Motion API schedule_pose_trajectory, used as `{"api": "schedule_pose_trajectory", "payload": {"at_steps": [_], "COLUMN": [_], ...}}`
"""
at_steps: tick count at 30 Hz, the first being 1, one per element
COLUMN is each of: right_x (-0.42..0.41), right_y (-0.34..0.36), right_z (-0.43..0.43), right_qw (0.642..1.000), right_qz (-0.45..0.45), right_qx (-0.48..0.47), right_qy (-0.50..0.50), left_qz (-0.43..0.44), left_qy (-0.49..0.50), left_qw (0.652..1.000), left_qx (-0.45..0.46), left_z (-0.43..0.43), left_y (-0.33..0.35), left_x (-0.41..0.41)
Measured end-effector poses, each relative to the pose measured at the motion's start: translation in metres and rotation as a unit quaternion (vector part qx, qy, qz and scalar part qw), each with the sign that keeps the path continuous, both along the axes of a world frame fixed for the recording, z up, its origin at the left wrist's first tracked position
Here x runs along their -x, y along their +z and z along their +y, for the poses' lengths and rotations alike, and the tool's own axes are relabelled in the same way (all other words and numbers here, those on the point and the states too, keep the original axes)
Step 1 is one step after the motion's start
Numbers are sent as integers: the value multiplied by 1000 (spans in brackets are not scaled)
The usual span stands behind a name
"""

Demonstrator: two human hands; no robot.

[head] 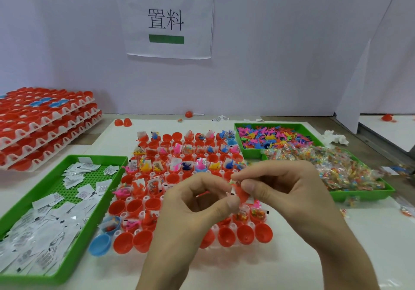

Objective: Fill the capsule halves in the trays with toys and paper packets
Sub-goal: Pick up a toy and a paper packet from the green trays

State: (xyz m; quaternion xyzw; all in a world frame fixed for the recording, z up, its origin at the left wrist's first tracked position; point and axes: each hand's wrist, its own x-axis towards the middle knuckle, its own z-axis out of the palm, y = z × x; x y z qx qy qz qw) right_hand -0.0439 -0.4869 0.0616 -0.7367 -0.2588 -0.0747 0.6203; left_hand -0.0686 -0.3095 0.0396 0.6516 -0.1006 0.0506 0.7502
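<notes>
Left hand and right hand meet above the capsule tray, both pinching a small orange toy with a white paper packet at the fingertips. Red capsule halves below; some hold toys and packets. Green packet tray sits left on the table.

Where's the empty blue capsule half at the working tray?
Head view: the blue capsule half sits at the capsule tray's near-left corner, beside the green packet tray.

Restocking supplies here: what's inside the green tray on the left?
Loose white printed paper packets fill the green tray, piled thickest at its near end; perforated floor shows farther back. Anything under the pile is hidden.
</notes>
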Motion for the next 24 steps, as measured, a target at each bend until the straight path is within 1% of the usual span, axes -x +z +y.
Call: {"api": "schedule_pose_trajectory", "payload": {"at_steps": [8,11,13,16,18,24], "right_x": [2,3,3,3,2,-1], "right_y": [-1,-2,-1,1,2,3], "right_z": [11,17,21,26,28,42], "right_qw": [996,995,996,999,999,998], "right_qz": [-66,-79,-69,-13,10,-14], "right_qx": [31,23,2,-31,-31,-41], "right_qy": [-51,-57,-54,-39,-26,-50], "left_qz": [-4,-15,-23,-39,-45,-51], "left_qy": [33,50,63,91,116,169], "left_qw": [999,999,998,995,991,978], "left_qx": [8,14,17,33,54,110], "left_z": [4,5,7,8,7,5], "left_y": [-1,-3,-3,-3,-4,-3], "left_x": [-1,-2,-1,-1,-2,-3]}}
